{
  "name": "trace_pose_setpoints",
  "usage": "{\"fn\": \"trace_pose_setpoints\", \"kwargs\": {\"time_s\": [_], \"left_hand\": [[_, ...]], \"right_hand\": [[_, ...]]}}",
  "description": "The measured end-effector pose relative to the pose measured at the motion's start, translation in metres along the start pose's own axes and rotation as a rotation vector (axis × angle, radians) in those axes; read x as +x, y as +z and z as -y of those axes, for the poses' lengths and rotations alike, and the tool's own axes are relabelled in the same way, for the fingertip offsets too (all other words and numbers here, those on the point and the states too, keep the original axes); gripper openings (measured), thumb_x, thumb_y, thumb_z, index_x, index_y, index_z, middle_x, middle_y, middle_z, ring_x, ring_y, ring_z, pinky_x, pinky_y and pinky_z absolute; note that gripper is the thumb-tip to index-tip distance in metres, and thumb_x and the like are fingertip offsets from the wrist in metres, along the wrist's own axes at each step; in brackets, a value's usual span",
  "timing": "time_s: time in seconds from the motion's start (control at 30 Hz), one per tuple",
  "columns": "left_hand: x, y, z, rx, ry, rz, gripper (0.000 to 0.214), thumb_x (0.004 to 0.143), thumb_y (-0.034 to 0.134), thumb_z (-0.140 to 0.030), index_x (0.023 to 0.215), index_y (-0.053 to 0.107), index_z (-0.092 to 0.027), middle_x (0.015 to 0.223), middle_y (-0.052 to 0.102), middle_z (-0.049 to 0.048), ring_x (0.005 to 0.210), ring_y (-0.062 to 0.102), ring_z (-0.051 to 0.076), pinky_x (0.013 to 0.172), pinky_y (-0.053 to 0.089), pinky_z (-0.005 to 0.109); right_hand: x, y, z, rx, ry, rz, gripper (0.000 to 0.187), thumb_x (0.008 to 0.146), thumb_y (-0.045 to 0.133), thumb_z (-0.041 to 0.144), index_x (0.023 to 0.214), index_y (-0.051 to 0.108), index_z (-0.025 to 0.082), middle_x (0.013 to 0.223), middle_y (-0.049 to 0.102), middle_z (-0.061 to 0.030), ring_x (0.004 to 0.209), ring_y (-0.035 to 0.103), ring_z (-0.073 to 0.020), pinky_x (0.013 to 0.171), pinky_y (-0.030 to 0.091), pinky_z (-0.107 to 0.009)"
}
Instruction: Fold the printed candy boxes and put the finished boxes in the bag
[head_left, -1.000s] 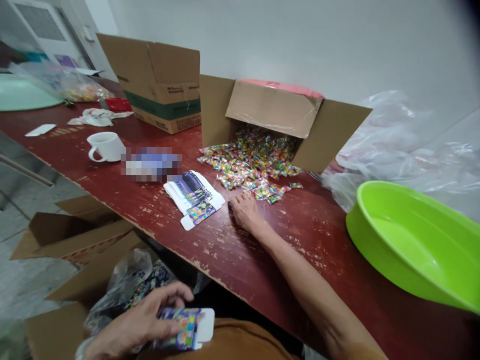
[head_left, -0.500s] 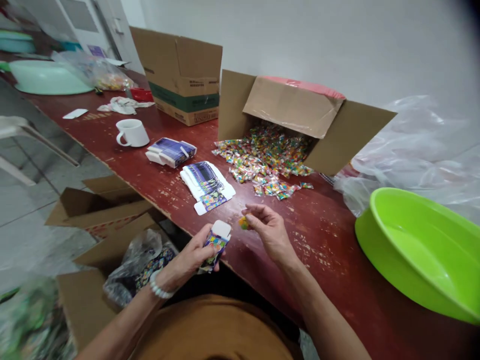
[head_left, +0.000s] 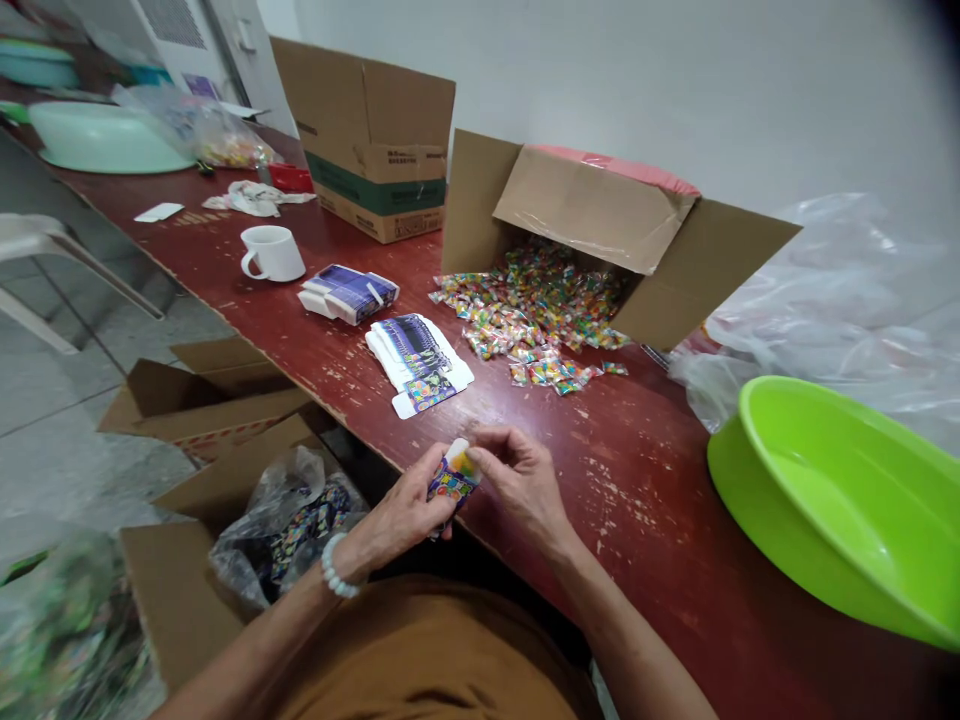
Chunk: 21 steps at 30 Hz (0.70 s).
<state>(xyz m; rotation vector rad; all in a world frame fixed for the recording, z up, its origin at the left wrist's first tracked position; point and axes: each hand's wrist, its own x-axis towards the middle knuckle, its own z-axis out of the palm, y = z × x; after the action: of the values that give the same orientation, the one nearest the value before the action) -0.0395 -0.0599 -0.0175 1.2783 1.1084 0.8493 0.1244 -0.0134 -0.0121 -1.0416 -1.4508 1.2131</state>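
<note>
My left hand (head_left: 411, 503) is closed around a small printed carton (head_left: 452, 487), purple and multicoloured, its white end flap raised. Between the thumb and fingers of my right hand (head_left: 521, 478) is a small candy packet (head_left: 463, 462), yellow and orange, at the carton's open top. How far the packet sits inside the carton I cannot tell. Just beyond my hands lies a fanned stack of flat printed cartons (head_left: 420, 365). Loose candy packets (head_left: 551, 370) spill across the table toward my hands from a cardboard box (head_left: 592, 205) on its side.
On the red table (head_left: 645, 500) stand a green basin (head_left: 787, 510) at right, a white mug (head_left: 273, 254), a purple carton stack (head_left: 349, 293) and an upright cardboard box (head_left: 375, 150). Below the table's left edge, an open box (head_left: 180, 600) holds a plastic bag (head_left: 300, 530).
My right hand has moved left with the candy packet and met the carton's open end. My left hand has shifted slightly right and up with the carton. The view has tilted a little.
</note>
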Motion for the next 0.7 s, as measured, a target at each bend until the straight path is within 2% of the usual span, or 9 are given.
{"fn": "trace_pose_setpoints", "kwargs": {"time_s": [0.1, 0.17, 0.23, 0.3, 0.4, 0.47, 0.57, 0.63, 0.7], "left_hand": [[0.002, 0.002, 0.000, -0.075, -0.002, -0.042, 0.036, 0.075, 0.055, -0.016, 0.111, 0.051, -0.020, 0.081, 0.055, -0.0031, 0.061, 0.055, 0.011, 0.056, 0.049, 0.024], [0.003, 0.003, -0.002, -0.194, -0.025, -0.076, 0.033, 0.080, 0.059, -0.025, 0.112, 0.053, -0.020, 0.079, 0.057, -0.0026, 0.061, 0.056, 0.012, 0.055, 0.050, 0.025], [0.003, 0.004, -0.004, -0.339, -0.069, -0.135, 0.033, 0.085, 0.059, -0.044, 0.107, 0.057, -0.019, 0.078, 0.060, -0.0001, 0.060, 0.057, 0.014, 0.053, 0.051, 0.026], [0.003, 0.006, -0.007, -0.427, -0.108, -0.191, 0.045, 0.085, 0.056, -0.060, 0.098, 0.062, -0.017, 0.075, 0.063, 0.0030, 0.058, 0.057, 0.016, 0.050, 0.052, 0.027], [0.003, 0.009, -0.009, -0.418, -0.103, -0.194, 0.048, 0.080, 0.064, -0.062, 0.089, 0.067, -0.015, 0.072, 0.064, 0.0046, 0.060, 0.058, 0.017, 0.047, 0.050, 0.025], [0.003, 0.010, -0.009, -0.386, -0.065, -0.180, 0.046, 0.078, 0.069, -0.058, 0.091, 0.068, -0.014, 0.072, 0.063, 0.0037, 0.061, 0.056, 0.015, 0.045, 0.048, 0.022], [0.004, 0.011, -0.007, -0.420, -0.023, -0.203, 0.042, 0.079, 0.072, -0.054, 0.092, 0.067, -0.015, 0.071, 0.062, 0.0016, 0.057, 0.055, 0.013, 0.043, 0.047, 0.020], [0.006, 0.010, -0.007, -0.529, -0.068, -0.187, 0.040, 0.082, 0.069, -0.055, 0.093, 0.064, -0.017, 0.069, 0.062, 0.0007, 0.053, 0.057, 0.013, 0.042, 0.049, 0.022], [0.007, 0.009, -0.008, -0.671, -0.165, -0.139, 0.042, 0.086, 0.062, -0.058, 0.101, 0.063, -0.019, 0.068, 0.064, 0.0008, 0.049, 0.058, 0.014, 0.041, 0.051, 0.025]], "right_hand": [[-0.003, -0.003, 0.005, -0.154, -0.082, 0.144, 0.013, 0.086, 0.068, 0.031, 0.088, 0.078, 0.023, 0.086, 0.075, -0.0034, 0.084, 0.064, -0.0198, 0.084, 0.049, -0.034], [-0.003, -0.005, 0.005, -0.125, -0.093, 0.137, 0.018, 0.090, 0.064, 0.034, 0.090, 0.078, 0.024, 0.093, 0.075, -0.0039, 0.093, 0.064, -0.0207, 0.091, 0.047, -0.035], [-0.001, -0.005, 0.002, 0.022, -0.009, 0.067, 0.019, 0.089, 0.066, 0.036, 0.098, 0.076, 0.023, 0.099, 0.073, -0.0044, 0.095, 0.065, -0.0200, 0.089, 0.048, -0.033], [-0.001, -0.002, -0.004, 0.206, 0.133, 0.047, 0.030, 0.082, 0.073, 0.039, 0.108, 0.071, 0.022, 0.095, 0.072, -0.0037, 0.080, 0.066, -0.0175, 0.078, 0.052, -0.031], [-0.004, 0.005, -0.012, 0.409, 0.327, 0.198, 0.047, 0.074, 0.083, 0.038, 0.114, 0.065, 0.022, 0.084, 0.069, -0.0006, 0.061, 0.060, -0.0133, 0.062, 0.051, -0.027], [-0.006, 0.010, -0.014, 0.440, 0.356, 0.258, 0.041, 0.072, 0.084, 0.038, 0.107, 0.067, 0.021, 0.082, 0.068, -0.0007, 0.062, 0.061, -0.0136, 0.060, 0.050, -0.026], [-0.006, 0.011, -0.010, 0.263, 0.125, 0.142, 0.018, 0.078, 0.078, 0.037, 0.083, 0.072, 0.021, 0.083, 0.069, -0.0027, 0.072, 0.063, -0.0164, 0.066, 0.051, -0.028], [-0.005, 0.007, -0.006, 0.031, -0.123, 0.067, 0.015, 0.083, 0.073, 0.035, 0.075, 0.073, 0.022, 0.082, 0.071, -0.0039, 0.077, 0.064, -0.0182, 0.073, 0.050, -0.031], [-0.005, 0.004, -0.003, -0.146, -0.270, 0.099, 0.017, 0.087, 0.068, 0.034, 0.077, 0.075, 0.023, 0.081, 0.073, -0.0049, 0.079, 0.065, -0.0197, 0.080, 0.049, -0.034]]}}
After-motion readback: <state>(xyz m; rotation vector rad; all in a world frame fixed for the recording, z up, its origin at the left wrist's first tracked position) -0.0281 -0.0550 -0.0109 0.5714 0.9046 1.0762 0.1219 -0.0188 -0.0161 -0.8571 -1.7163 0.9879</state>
